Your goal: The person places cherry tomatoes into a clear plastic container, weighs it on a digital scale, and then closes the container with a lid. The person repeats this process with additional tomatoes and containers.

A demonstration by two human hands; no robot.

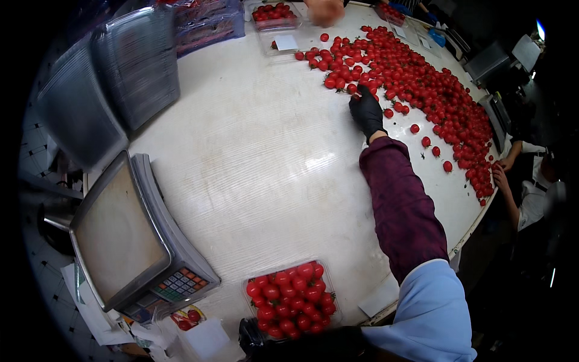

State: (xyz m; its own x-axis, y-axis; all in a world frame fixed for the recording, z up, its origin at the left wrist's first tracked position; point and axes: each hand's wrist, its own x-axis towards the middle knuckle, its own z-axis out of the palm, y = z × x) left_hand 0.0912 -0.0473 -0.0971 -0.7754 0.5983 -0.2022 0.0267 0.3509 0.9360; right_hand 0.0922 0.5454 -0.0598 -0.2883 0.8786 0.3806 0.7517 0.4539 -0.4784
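Note:
My right hand (366, 114), in a black glove, reaches forward to the near edge of a pile of red cherry tomatoes (416, 78). Its fingers curl around tomatoes there, and the palm side is hidden. At the lower edge a clear plastic punnet (335, 289) is heaped with cherry tomatoes (289, 295). Beside its left near corner shows part of my left hand (249, 335), also gloved in black. Most of that hand is out of sight, so its grip on the punnet does not show.
A grey scale (175, 241) with a flat pan stands at left, before stacked clear punnets (136, 66). Labels (205, 338) lie near it. Across the white table (241, 139), another person's blurred hand (325, 11) is beside a filled punnet (274, 17). More hands (506, 172) work at right.

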